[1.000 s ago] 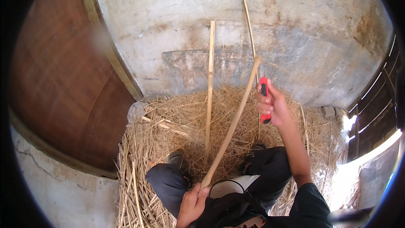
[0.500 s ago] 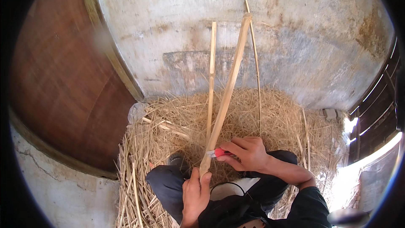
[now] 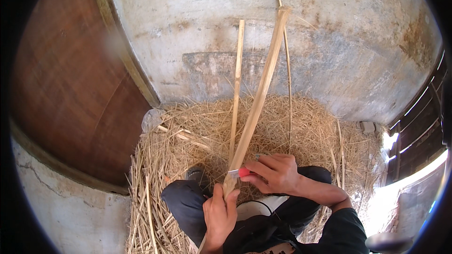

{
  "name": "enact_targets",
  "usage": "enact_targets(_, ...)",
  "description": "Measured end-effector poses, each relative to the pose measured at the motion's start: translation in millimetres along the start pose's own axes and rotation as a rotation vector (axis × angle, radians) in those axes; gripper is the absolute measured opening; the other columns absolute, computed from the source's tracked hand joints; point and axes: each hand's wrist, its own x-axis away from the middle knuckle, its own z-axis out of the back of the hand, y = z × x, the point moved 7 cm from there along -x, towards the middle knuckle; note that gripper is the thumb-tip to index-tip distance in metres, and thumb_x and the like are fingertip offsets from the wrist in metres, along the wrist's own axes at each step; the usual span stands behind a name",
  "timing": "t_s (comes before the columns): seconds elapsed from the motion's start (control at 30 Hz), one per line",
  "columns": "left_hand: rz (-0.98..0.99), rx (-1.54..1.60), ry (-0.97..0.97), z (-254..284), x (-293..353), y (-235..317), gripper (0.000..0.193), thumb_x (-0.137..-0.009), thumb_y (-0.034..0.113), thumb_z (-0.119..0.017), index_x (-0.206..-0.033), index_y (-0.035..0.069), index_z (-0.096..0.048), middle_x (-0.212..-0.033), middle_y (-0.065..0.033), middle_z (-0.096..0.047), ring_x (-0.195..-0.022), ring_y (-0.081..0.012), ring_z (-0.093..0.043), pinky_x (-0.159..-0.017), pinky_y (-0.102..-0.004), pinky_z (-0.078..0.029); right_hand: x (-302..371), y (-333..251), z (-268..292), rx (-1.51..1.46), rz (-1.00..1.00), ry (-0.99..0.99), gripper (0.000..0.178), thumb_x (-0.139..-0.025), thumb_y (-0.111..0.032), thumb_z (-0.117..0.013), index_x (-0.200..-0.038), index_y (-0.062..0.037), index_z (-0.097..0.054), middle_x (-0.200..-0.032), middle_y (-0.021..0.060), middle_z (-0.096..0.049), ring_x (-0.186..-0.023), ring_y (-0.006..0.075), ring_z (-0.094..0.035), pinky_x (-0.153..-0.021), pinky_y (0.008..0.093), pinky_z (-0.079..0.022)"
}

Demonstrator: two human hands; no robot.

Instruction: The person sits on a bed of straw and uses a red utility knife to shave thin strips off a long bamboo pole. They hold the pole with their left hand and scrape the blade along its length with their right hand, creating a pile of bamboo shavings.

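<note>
A long, pale bamboo strip [image 3: 262, 95] slants up and away from my lap, its far end in front of the wall. Around its lower end are the fingers of my left hand [image 3: 220, 212], closed, with the thumb along the side. My right hand [image 3: 275, 173] is closed on a red-handled utility knife [image 3: 244, 172]. The knife's blade lies across the strip just above my left hand and touches it. Part of the knife's handle is hidden by my right fingers.
Straw-like shavings [image 3: 301, 117] cover the floor around my legs. Another strip [image 3: 237, 80] and a thin stick [image 3: 288, 66] stand near the pale wall [image 3: 207, 9]. At left is a brown wooden panel [image 3: 70, 84]; dark slats [image 3: 419, 117] are at right.
The bamboo strip's far end has shifted slightly up and right, and its broad face shows more. The knife has moved slightly down the strip toward my left hand.
</note>
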Motion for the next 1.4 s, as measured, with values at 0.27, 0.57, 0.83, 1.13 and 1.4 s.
enact_targets(0.27,0.006,-0.020,0.002,-3,7,-2,0.030,-0.108,0.024,-0.067,-0.101,-0.002,-0.054,-0.064,-0.0213,-0.056,-0.061,-0.0470,-0.063,-0.053,-0.0454,-0.044,-5,29,14,0.024,-0.147,0.073,0.025,-0.092,-0.035,-0.084,-0.106,-0.0145,-0.079,-0.079,0.0018,-0.072,-0.058,0.0191,-0.068,-0.051,0.0317,-0.051)
enact_targets(0.57,0.049,-0.116,-0.218,-21,54,-44,0.032,-0.107,0.030,-0.068,-0.104,0.000,-0.056,-0.065,-0.0255,-0.063,-0.064,-0.0500,-0.067,-0.057,-0.0561,-0.049,7,189,78,0.096,-0.628,0.360,0.029,-0.106,-0.029,-0.069,-0.111,-0.0038,-0.081,-0.084,0.0102,-0.075,-0.061,0.0151,-0.062,-0.055,0.0312,-0.048)
enact_targets(0.83,0.099,0.075,-0.211,-5,49,-38,0.031,-0.109,0.031,-0.064,-0.109,0.000,-0.059,-0.077,-0.0271,-0.065,-0.074,-0.0506,-0.067,-0.061,-0.0528,-0.050,6,162,59,-0.395,-0.675,0.321,0.034,-0.111,-0.035,-0.062,-0.102,-0.0051,-0.076,-0.067,-0.0049,-0.051,-0.058,0.0085,-0.041,-0.054,0.0284,-0.033)
enact_targets(1.13,0.127,0.420,-0.113,-7,11,-26,0.041,-0.118,0.036,-0.047,-0.100,0.001,-0.058,-0.074,0.0004,-0.051,-0.067,-0.0077,-0.047,-0.060,-0.0270,-0.039,-5,20,7,-0.180,-0.159,0.003,0.026,-0.091,-0.028,-0.086,-0.106,-0.0095,-0.075,-0.080,0.0048,-0.068,-0.060,0.0242,-0.068,-0.053,0.0358,-0.053)
enact_targets(1.4,0.027,0.254,-0.065,-5,1,-6,0.030,-0.115,0.029,-0.049,-0.104,0.001,-0.053,-0.067,-0.0174,-0.057,-0.061,-0.0399,-0.061,-0.059,-0.0469,-0.046,-2,-6,-1,-0.134,-0.047,-0.032,0.036,-0.086,-0.035,-0.088,-0.110,-0.0112,-0.074,-0.070,0.0003,-0.059,-0.055,0.0195,-0.064,-0.049,0.0335,-0.049)
